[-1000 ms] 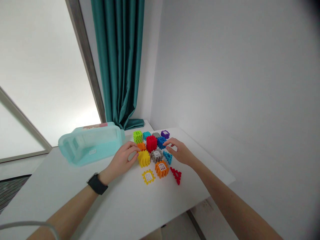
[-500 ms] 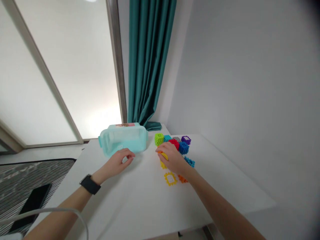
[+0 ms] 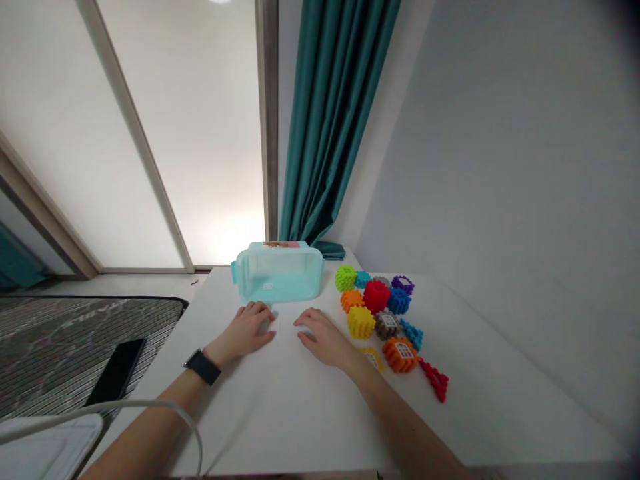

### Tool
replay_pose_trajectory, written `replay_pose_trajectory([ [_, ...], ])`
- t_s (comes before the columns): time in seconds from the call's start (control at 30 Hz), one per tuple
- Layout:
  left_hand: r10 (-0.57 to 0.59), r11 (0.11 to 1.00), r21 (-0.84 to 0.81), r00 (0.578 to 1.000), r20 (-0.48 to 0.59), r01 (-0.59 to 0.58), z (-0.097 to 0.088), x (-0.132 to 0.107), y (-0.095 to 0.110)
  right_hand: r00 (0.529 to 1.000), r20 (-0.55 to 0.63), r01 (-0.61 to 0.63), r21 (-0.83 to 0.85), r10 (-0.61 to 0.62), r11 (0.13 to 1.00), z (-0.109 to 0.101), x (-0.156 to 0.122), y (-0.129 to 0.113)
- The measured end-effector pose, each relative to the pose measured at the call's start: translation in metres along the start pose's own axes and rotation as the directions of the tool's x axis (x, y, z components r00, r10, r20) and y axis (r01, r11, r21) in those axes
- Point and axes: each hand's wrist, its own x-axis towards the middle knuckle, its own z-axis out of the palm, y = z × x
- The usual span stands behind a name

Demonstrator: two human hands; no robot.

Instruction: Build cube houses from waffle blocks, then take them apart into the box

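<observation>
Head view: we look along a white bench point(image 3: 280, 413), with a teal curtain point(image 3: 330, 127) hanging at upper centre of the frame. A striped mat point(image 3: 75, 340) lies at lower left, with a black phone point(image 3: 116, 372) on it. At bench centre sits a translucent aqua plastic box point(image 3: 277, 277), its long axis running across the frame. To its right lies a loose cluster of coloured toy blocks point(image 3: 387, 325). Both hands rest palm down on the bench, each grip released, fingers lightly curled, nothing held. The left hand point(image 3: 245, 331) is nearer the box, just below its front wall and apparently not touching it. The right hand point(image 3: 323, 337) is nearer the blocks, with a yellow block point(image 3: 361, 322) just to its upper right. A flat yellow piece point(image 3: 373, 360) sits beside the right wrist, partly hidden.
</observation>
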Motion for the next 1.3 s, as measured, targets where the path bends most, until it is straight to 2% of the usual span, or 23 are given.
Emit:
replay_pose_trajectory([
  [0.13,-0.023,0.998,-0.058,1.000,0.007,0.023,0.008,0.003,0.002,1.000,-0.003,-0.003,-0.007,0.003,1.000,0.013,-0.004,0.005],
  [0.27,-0.031,0.993,-0.116,0.999,0.038,0.035,0.016,0.007,0.011,0.996,-0.075,-0.052,0.042,0.055,0.998,0.022,-0.006,0.009],
  [0.4,0.039,0.980,-0.195,0.997,0.065,-0.026,0.017,0.013,0.023,0.983,-0.149,-0.089,0.133,0.108,0.987,0.026,-0.006,0.010],
  [0.53,0.056,0.948,-0.314,0.998,0.000,-0.053,0.017,0.019,0.033,0.980,-0.164,-0.087,0.166,0.115,0.982,0.025,-0.009,0.009],
  [0.67,-0.025,0.821,-0.571,0.997,-0.078,-0.024,0.018,0.022,0.037,0.967,-0.223,-0.080,0.204,0.126,0.976,0.021,-0.011,0.008],
  [0.77,-0.108,0.695,-0.718,0.993,-0.053,0.037,0.016,0.022,0.039,0.954,-0.271,-0.052,0.266,0.127,0.963,0.016,-0.010,0.005],
  [0.87,-0.135,0.634,-0.771,0.990,-0.030,0.063,0.013,0.021,0.042,0.949,-0.291,-0.012,0.354,0.123,0.935,0.014,-0.008,-0.002],
  [0.9,-0.137,0.635,-0.770,0.989,-0.047,0.051,0.013,0.021,0.044,0.945,-0.299,-0.008,0.384,0.133,0.923,0.013,-0.007,-0.005],
  [0.97,-0.161,0.681,-0.733,0.976,-0.149,0.000,0.012,0.020,0.049,0.930,-0.321,-0.019,0.446,0.180,0.895,0.012,-0.006,-0.010],
  [1.03,-0.165,0.775,-0.629,0.939,-0.301,-0.065,0.013,0.018,0.054,0.903,-0.347,-0.045,0.512,0.255,0.858,0.012,-0.006,-0.014],
  [1.1,-0.118,0.866,-0.487,0.901,-0.417,-0.112,0.014,0.015,0.057,0.871,-0.365,-0.077,0.561,0.329,0.824,0.011,-0.006,-0.015],
  [1.2,-0.037,0.931,-0.338,0.883,-0.468,-0.140,0.016,0.011,0.058,0.851,-0.368,-0.094,0.596,0.375,0.798,0.011,-0.007,-0.017],
  [1.3,0.000,0.952,-0.268,0.876,-0.483,-0.148,0.019,0.009,0.057,0.865,-0.361,-0.070,0.603,0.350,0.794,0.013,-0.009,-0.019],
])
